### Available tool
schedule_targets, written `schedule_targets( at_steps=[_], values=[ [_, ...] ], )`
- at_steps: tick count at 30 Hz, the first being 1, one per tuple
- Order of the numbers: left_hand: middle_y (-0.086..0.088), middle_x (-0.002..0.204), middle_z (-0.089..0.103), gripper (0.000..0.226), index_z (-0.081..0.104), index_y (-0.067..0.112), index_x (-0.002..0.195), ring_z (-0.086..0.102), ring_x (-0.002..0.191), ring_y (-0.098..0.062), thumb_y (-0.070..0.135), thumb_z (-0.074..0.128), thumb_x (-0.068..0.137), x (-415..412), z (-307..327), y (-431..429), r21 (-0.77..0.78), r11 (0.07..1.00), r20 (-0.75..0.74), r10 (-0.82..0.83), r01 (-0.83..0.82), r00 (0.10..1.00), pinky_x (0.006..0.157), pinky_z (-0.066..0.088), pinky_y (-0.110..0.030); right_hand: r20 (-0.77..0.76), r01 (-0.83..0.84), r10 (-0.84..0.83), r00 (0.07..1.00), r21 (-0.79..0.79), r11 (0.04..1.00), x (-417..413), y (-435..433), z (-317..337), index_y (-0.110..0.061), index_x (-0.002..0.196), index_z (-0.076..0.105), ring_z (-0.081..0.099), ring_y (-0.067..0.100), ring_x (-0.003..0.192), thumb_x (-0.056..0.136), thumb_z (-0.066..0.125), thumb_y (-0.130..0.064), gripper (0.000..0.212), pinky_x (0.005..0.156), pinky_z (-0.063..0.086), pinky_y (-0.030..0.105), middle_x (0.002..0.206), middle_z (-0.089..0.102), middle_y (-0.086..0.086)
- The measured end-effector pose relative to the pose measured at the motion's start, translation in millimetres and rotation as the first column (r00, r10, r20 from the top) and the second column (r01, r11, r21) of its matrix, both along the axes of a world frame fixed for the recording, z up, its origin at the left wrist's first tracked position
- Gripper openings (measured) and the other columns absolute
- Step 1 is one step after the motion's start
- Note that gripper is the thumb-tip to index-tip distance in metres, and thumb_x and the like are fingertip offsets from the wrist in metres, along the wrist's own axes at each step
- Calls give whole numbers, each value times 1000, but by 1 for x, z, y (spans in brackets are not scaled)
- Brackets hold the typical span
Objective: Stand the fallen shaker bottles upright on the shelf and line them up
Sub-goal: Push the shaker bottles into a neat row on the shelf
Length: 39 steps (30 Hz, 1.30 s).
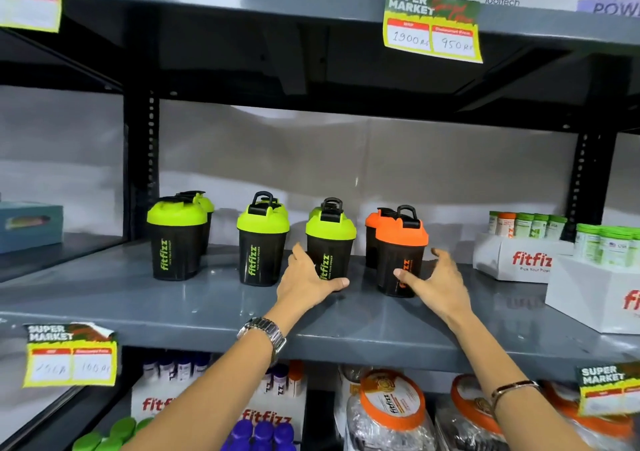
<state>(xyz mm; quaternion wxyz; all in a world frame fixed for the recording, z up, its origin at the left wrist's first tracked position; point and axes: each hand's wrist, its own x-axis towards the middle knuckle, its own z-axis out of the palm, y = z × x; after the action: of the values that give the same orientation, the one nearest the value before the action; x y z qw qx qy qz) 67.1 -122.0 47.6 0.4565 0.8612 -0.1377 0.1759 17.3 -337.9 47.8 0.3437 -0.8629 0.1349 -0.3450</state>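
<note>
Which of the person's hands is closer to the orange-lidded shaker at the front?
The right. The right hand is against the lower right side of the orange-lidded shaker, thumb on its front. The left hand is farther left, wrapped around the neighbouring green-lidded shaker.

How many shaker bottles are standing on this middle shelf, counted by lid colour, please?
Black plastic shaker bottles with green lids: 6, in three front-and-back pairs
Black plastic shaker bottles with orange lids: 2, one behind the other
Total: 8, all upright; the back ones are mostly hidden.
</note>
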Motion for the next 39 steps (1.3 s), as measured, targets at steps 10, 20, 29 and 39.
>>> schedule_targets(
  at_steps=[10, 20, 29, 39],
  values=[
    [21, 96, 64, 52, 49, 43, 103, 59, 94, 2, 41, 82, 63, -34, 1, 148, -376, 925, 399, 216, -56, 891, 77, 43, -23, 541, -190, 275, 795, -209, 959, -30, 91, 6, -34, 102, 54, 58, 6, 76, 76, 64, -20, 31, 70, 51, 31, 85, 60, -10],
    [-24, 143, 34, 118, 18, -1, 142, 35, 131, -34, 36, 89, 55, 44, -2, 216, -179, 923, 57, 355, -340, 933, 106, 33, -45, -169, -287, 289, 942, 40, 957, 35, 222, 0, -9, 122, 33, 47, 36, 119, 66, 75, -40, 78, 91, 41, 41, 129, 41, 14],
    [-15, 130, 55, 87, 34, 7, 132, 51, 118, -32, 36, 83, 66, 61, -7, 228, -69, 952, 61, 302, -298, 951, 94, 43, -39, -177, -250, 289, 941, 213, 944, 62, 225, 15, -8, 116, 42, 55, 32, 113, 62, 80, -33, 70, 89, 46, 39, 126, 56, 12],
    [-13, 129, 55, 85, 37, 9, 132, 44, 124, -29, 31, 85, 65, 73, -1, 255, -114, 954, 11, 279, -276, 960, 101, 38, -37, -182, -212, 240, 953, 164, 964, 67, 247, 17, -10, 113, 46, 57, 32, 111, 61, 80, -39, 69, 90, 49, 45, 121, 61, 11]
  ],
)
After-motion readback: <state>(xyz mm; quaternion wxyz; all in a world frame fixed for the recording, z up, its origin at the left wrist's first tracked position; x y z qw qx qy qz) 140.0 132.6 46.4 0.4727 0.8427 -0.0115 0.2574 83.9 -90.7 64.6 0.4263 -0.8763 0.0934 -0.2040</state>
